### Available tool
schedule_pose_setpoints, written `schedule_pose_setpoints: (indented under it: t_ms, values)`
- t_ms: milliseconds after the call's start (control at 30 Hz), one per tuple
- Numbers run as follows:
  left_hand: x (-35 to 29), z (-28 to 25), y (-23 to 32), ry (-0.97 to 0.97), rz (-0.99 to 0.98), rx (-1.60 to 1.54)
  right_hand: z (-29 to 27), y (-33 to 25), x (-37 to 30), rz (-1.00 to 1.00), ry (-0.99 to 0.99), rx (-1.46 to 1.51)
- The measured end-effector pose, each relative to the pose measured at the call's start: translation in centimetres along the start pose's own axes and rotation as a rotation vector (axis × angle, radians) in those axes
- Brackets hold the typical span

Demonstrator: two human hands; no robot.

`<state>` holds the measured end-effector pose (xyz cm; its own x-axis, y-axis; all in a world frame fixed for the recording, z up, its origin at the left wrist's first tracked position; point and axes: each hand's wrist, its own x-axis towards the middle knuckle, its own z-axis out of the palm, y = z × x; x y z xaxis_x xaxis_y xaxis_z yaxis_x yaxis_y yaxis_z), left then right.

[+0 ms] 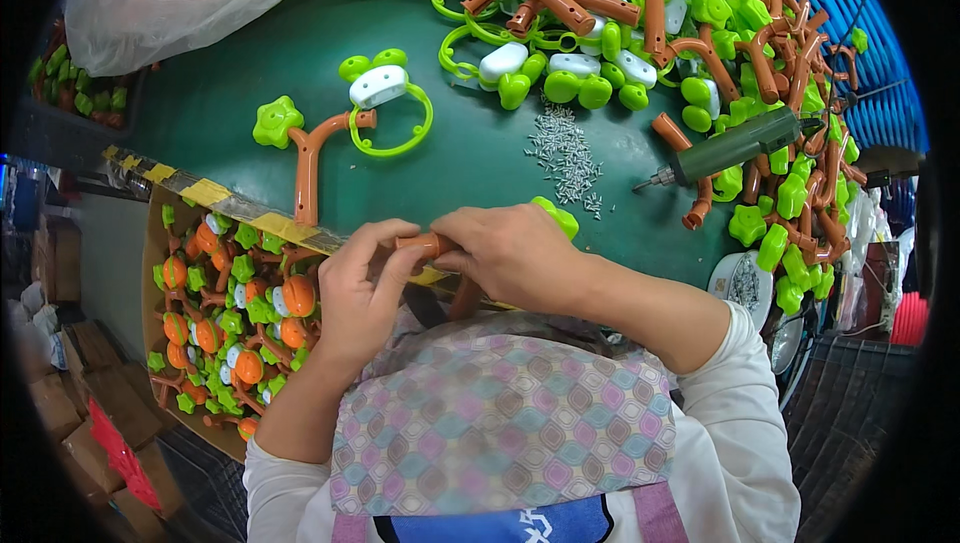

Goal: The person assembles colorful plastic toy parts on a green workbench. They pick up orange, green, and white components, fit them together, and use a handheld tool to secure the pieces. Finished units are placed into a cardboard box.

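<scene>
At the near edge of the green table, my two hands grip a brown plastic branch piece (pixel 424 244). The fingers of my left hand (pixel 362 288) pinch its end. My right hand (pixel 512 251) is closed around its middle and hides much of it. A bright green knob (pixel 556 216) sticks out beyond my right hand; whether it is fixed to the branch I cannot tell. Left of centre lies a forked brown branch (pixel 308 173) with a green star-shaped knob (pixel 277 123) on one arm. Against its other arm rests a green ring (pixel 426 133) bearing a white block (pixel 378 87).
Small screws (pixel 566 155) lie heaped mid-table. A dark green electric screwdriver (pixel 735 147) rests on the right beside piled branches and green knobs (pixel 790 193). A plastic bag (pixel 190 8) of orange parts sits far left. Below the striped table edge stands a carton (pixel 158 328) of assembled pieces.
</scene>
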<state>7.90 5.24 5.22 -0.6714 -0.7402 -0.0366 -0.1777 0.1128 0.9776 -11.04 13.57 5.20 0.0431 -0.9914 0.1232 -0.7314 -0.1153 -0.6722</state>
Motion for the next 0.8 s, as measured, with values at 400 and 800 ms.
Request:
schedule_pose_setpoints:
  t_ms: [400,800]
  values:
    - [-0.7,-2.4,-2.3,-0.089,-0.125,-0.121,-0.6,-0.4,2.5,-0.002,-0.202,0.044]
    - [11.2,-3.0,-6.2,-0.008,0.613,0.905,-4.3,1.0,5.2,0.289,-0.065,0.244]
